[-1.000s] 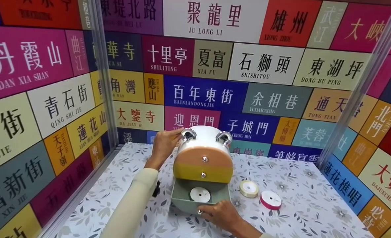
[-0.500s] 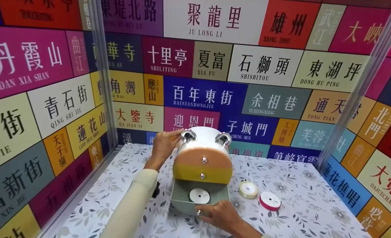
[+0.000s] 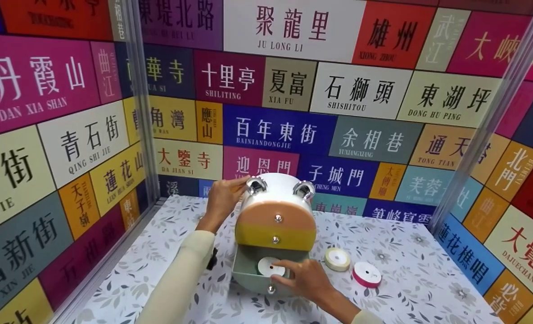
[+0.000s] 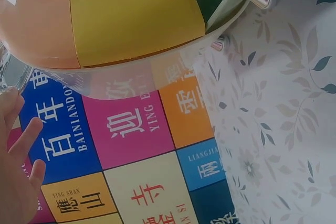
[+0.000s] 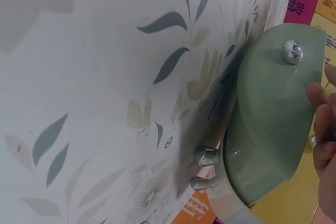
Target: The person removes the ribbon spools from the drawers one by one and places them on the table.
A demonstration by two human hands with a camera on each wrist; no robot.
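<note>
A small white drawer cabinet point(image 3: 279, 183) stands on the table, with a peach drawer point(image 3: 259, 212), a yellow drawer point(image 3: 253, 236) and a pulled-out green bottom drawer point(image 3: 248, 280). Inside the green drawer lies a white-faced ribbon spool point(image 3: 266, 266). My right hand point(image 3: 306, 278) reaches over the drawer front, index fingertip at the spool's centre and thumb near the front rim. At the cabinet's upper left, my left hand point(image 3: 223, 196) touches the silver ring point(image 3: 256, 185) with extended fingers; its thumb is hidden. The green drawer's silver knob point(image 5: 292, 52) shows in the right wrist view.
Right of the cabinet lie a cream ribbon spool point(image 3: 337, 259) and a red ribbon spool point(image 3: 367, 275). A second silver ring point(image 3: 303, 189) tops the cabinet's right side. Walls of coloured name panels point(image 3: 280, 128) enclose the leaf-patterned tablecloth point(image 3: 410, 265).
My right hand has let go of the green drawer's knob and moved up over the drawer to the spool inside. The drawer stays out, and my left hand keeps its place.
</note>
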